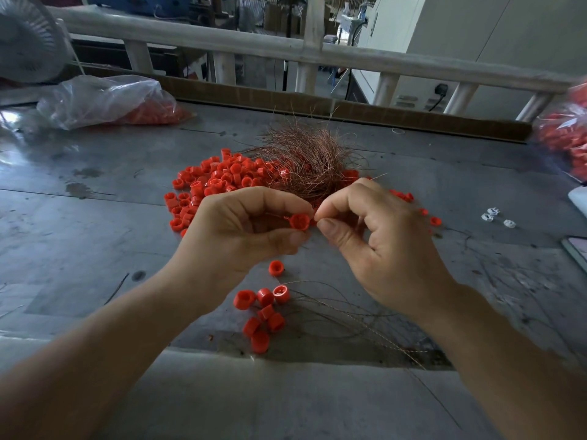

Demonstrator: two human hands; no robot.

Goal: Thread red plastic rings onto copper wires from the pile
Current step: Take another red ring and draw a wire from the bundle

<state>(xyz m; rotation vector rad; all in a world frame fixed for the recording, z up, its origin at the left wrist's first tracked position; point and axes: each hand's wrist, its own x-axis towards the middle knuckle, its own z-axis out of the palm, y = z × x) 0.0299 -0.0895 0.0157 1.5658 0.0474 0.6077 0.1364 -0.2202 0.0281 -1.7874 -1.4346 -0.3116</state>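
My left hand [244,230] pinches a red plastic ring [299,222] between thumb and forefinger above the table. My right hand [374,236] pinches a thin copper wire at the ring's right side; the wire is barely visible there. Behind the hands lies a pile of red rings [219,182] with a tangled bundle of copper wires [311,157] on its right part. Nearer to me a cluster of red rings [263,312] lies with thin wires [349,315] trailing off to the right.
The grey table [95,236] carries a plastic bag of red rings [108,101] at the back left and another bag [565,138] at the right edge. Small white parts [495,215] lie at the right. A fan [25,36] and a railing [254,46] stand behind.
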